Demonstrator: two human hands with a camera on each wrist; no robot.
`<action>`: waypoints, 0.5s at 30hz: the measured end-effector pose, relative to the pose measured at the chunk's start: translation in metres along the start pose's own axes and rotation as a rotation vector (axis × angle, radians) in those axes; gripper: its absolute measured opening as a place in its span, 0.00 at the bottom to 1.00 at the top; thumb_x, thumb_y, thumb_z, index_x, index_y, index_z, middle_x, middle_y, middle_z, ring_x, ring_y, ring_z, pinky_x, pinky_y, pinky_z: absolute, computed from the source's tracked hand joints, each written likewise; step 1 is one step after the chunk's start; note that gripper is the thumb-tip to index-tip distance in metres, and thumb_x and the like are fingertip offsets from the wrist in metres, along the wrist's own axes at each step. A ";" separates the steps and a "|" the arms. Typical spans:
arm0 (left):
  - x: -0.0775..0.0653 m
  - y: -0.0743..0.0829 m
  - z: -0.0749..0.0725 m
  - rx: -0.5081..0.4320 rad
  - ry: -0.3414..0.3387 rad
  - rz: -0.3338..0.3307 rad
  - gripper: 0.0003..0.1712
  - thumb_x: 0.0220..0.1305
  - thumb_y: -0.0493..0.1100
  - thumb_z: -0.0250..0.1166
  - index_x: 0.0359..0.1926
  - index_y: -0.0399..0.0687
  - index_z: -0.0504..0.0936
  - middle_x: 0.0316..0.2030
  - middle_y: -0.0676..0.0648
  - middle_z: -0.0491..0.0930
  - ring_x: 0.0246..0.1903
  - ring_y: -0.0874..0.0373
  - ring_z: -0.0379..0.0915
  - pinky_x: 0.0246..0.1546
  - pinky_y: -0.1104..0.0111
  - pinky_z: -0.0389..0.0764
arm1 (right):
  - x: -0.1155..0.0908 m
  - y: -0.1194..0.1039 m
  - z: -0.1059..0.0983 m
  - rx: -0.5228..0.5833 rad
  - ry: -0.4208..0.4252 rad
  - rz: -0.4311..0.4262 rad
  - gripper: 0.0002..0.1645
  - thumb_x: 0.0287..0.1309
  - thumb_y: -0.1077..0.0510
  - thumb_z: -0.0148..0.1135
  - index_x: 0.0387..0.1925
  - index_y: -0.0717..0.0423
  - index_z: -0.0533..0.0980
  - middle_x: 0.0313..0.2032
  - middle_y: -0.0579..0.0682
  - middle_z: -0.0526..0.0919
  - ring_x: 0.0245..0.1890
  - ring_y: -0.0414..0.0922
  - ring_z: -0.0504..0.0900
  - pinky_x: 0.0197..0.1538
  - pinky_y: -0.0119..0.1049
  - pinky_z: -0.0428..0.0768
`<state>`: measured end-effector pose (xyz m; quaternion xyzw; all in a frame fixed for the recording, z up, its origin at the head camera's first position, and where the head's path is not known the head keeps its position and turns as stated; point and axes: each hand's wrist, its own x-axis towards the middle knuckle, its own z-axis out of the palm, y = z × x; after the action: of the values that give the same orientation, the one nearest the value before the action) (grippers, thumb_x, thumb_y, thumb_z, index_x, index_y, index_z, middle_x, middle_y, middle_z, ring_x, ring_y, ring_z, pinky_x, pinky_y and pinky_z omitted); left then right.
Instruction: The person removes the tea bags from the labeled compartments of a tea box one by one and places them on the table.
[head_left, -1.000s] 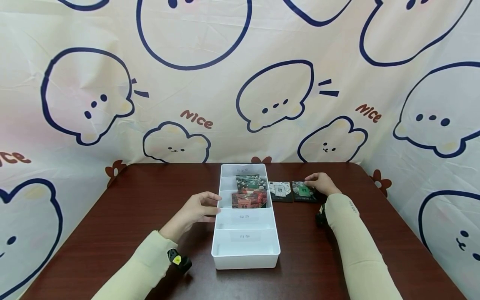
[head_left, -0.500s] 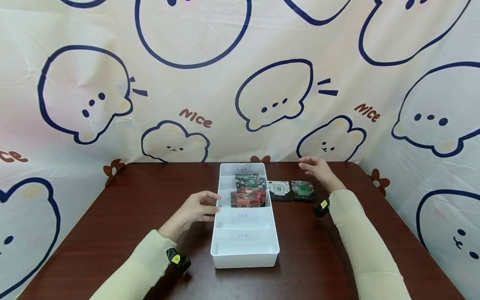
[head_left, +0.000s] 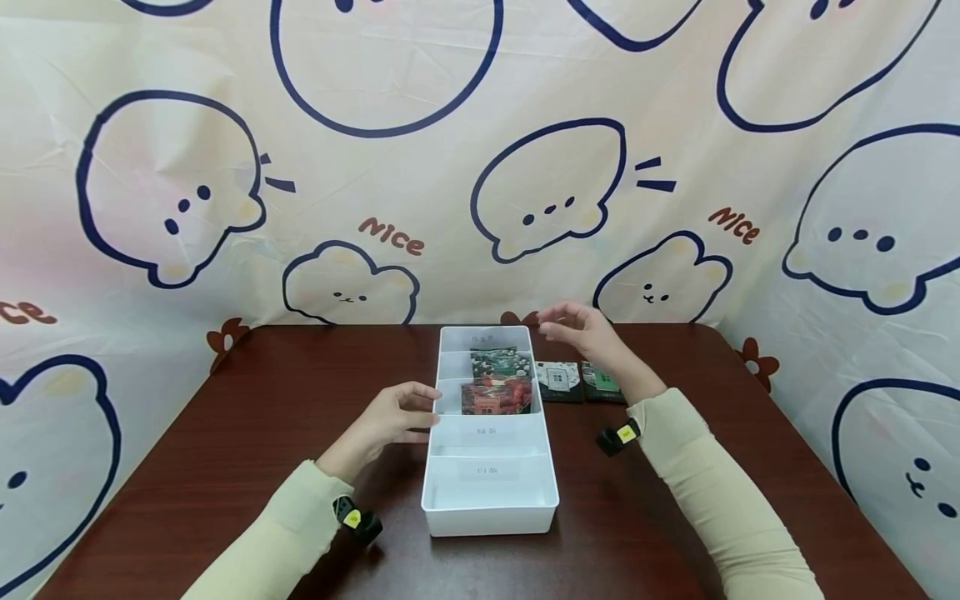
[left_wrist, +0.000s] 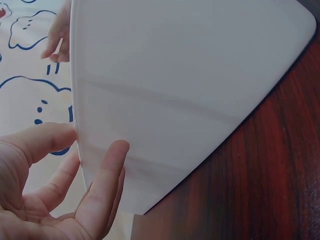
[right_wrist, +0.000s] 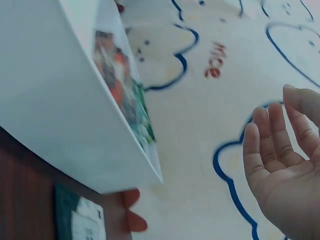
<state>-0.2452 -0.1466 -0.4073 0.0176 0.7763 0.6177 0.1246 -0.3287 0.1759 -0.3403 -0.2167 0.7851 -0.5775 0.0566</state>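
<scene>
A long white divided box [head_left: 489,521] stands lengthwise on the table. My left hand [head_left: 393,417] rests its fingertips against the box's left rim and outer wall, as the left wrist view also shows with extended fingers [left_wrist: 102,187]. Inside the box's farther compartments are a red tea sachet [head_left: 495,398] and a green floral one [head_left: 498,363]. My right hand [head_left: 588,333], fingers loosely bent and holding nothing, hovers beyond the box's far right corner. To the right of the box lie a black-and-white sachet [head_left: 559,379] and a green-and-black sachet [head_left: 602,383], the latter partly hidden by my right wrist.
Paper labels mark the box's compartments, such as the near label [head_left: 487,471]. The dark wooden table [head_left: 315,367] reaches back to a cartoon-printed cloth [head_left: 442,183], which also hangs along both sides.
My right hand has lifted off the green-and-black sachet and moved left and away, towards the box's far end. The left hand stays at the box's side.
</scene>
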 end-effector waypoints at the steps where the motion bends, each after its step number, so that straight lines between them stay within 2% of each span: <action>1: 0.000 0.000 0.000 0.001 0.000 0.001 0.24 0.57 0.35 0.69 0.55 0.35 0.75 0.53 0.31 0.73 0.38 0.52 0.80 0.41 0.54 0.85 | -0.001 0.000 0.005 -0.001 -0.018 -0.007 0.20 0.63 0.50 0.63 0.51 0.57 0.75 0.51 0.53 0.79 0.51 0.53 0.78 0.61 0.52 0.74; 4: 0.000 0.000 0.001 0.000 0.003 -0.004 0.24 0.57 0.34 0.69 0.55 0.35 0.75 0.53 0.31 0.73 0.38 0.52 0.80 0.41 0.55 0.85 | -0.001 0.005 0.018 -0.013 -0.071 -0.022 0.20 0.64 0.52 0.62 0.51 0.61 0.75 0.53 0.61 0.77 0.55 0.60 0.75 0.60 0.52 0.76; 7: 0.000 0.000 0.001 0.000 0.006 -0.009 0.23 0.57 0.33 0.68 0.55 0.35 0.75 0.52 0.32 0.73 0.38 0.52 0.80 0.41 0.55 0.85 | 0.001 0.013 0.027 -0.045 -0.116 -0.022 0.21 0.65 0.53 0.60 0.52 0.64 0.74 0.54 0.65 0.76 0.54 0.59 0.76 0.58 0.48 0.77; 10: 0.001 0.000 0.001 0.000 0.007 -0.010 0.23 0.58 0.33 0.68 0.55 0.36 0.75 0.53 0.32 0.73 0.38 0.52 0.80 0.41 0.55 0.85 | 0.003 0.022 0.032 -0.085 -0.140 -0.010 0.22 0.65 0.53 0.60 0.53 0.65 0.74 0.54 0.63 0.77 0.52 0.52 0.77 0.58 0.47 0.77; 15: 0.000 0.000 0.000 0.011 0.006 -0.001 0.24 0.58 0.34 0.69 0.55 0.35 0.75 0.53 0.31 0.73 0.38 0.51 0.81 0.41 0.55 0.85 | 0.007 0.033 0.037 -0.106 -0.155 0.017 0.21 0.65 0.54 0.60 0.52 0.65 0.75 0.54 0.61 0.77 0.53 0.51 0.77 0.60 0.52 0.75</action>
<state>-0.2449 -0.1467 -0.4069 0.0161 0.7800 0.6135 0.1222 -0.3316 0.1484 -0.3816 -0.2567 0.8097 -0.5159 0.1108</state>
